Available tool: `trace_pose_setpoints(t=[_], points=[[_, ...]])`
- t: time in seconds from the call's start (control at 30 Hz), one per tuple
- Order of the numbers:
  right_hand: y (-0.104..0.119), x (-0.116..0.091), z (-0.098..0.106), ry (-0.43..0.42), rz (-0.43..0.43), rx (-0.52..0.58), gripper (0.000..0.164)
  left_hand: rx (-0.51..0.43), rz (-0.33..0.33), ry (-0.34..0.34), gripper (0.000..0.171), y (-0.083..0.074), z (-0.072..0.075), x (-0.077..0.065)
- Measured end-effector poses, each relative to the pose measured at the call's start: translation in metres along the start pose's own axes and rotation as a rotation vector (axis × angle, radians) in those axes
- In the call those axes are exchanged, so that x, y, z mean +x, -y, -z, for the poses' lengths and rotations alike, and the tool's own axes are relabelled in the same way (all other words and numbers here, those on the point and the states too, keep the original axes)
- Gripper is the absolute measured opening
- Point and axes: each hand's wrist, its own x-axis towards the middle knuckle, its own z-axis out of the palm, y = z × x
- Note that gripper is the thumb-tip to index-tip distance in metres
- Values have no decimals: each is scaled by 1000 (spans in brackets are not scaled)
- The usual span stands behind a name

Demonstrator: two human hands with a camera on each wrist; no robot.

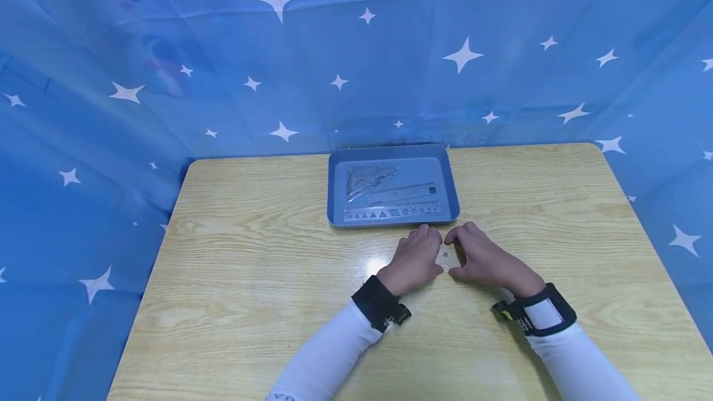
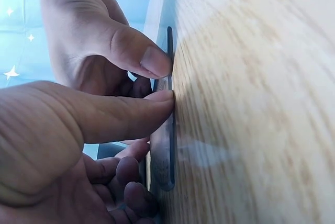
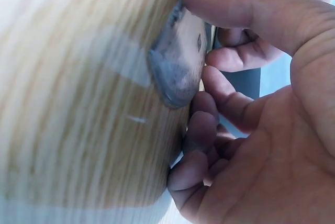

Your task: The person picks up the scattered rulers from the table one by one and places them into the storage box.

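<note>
A clear, flat plastic piece (image 1: 446, 257) with a small dark mark lies low at the wooden tabletop between my two hands, in front of the blue tray (image 1: 392, 223). My left hand (image 1: 413, 260) pinches its left side, thumb at the near edge and fingers towards the far edge. On the other side, my right hand (image 1: 483, 260) holds it likewise between thumb and curled fingers. Both thumbs sit close together on the thin edge of the plastic piece (image 2: 171, 164) in the left wrist view. A rounded end of the plastic piece (image 3: 178, 72) shows in the right wrist view.
Inside the tray lie a clear set square (image 1: 364, 181), a clear ruler (image 1: 403, 194) and another clear ruler with cut-out shapes (image 1: 392, 211). The wooden table (image 1: 250, 277) meets a blue curtain with white stars (image 1: 312, 79) at its back edge.
</note>
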Motion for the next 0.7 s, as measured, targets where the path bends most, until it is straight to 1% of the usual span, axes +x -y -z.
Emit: trace_pose_setpoints(t=[0.13, 0.33, 0.4, 0.47, 0.7], points=[[0, 1, 0, 9, -1, -8, 48, 4, -3, 7, 43, 0, 0, -1], [3, 2, 0, 26, -30, -7, 57, 17, -12, 2, 46, 0, 0, 0], [4, 2, 0, 26, -30, -12, 57, 14, -15, 0, 46, 0, 0, 0], [4, 2, 0, 23, -17, -13, 55, 3, -15, -2, 46, 1, -1, 0], [7, 0, -1, -12, 23, -10, 56, -58, -21, -41, 52, 4, -3, -3]])
